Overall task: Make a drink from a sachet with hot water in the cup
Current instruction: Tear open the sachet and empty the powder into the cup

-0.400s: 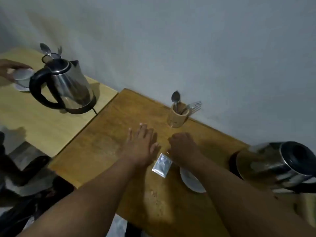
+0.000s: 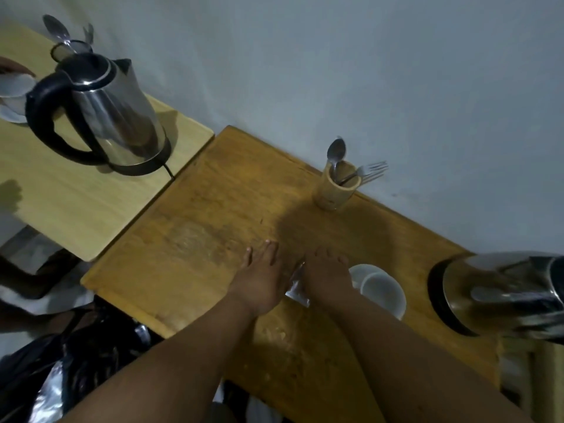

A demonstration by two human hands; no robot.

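Note:
A small silver sachet (image 2: pixel 296 290) lies on the brown wooden table (image 2: pixel 213 215), squeezed between my two hands. My left hand (image 2: pixel 263 277) rests flat on the table against the sachet's left edge, fingers stretched and slightly apart. My right hand (image 2: pixel 326 273) sits on the sachet's right side with its fingers curled down over the far end; whether they grip it is hidden. A white cup (image 2: pixel 382 293) stands on a white saucer (image 2: pixel 356 271) just right of my right hand. A steel kettle (image 2: pixel 503 296) stands at the right edge.
A wooden holder (image 2: pixel 335 189) with a spoon and forks stands by the wall. On the paler table (image 2: pixel 70 203) to the left are a second steel kettle (image 2: pixel 105 112) and another person's hand (image 2: pixel 12 68) over a white cup. Dark bags lie below the front edge.
My hands have drawn closer together and now cover the sachet's edges. The cup on the saucer has come into view beside my right hand.

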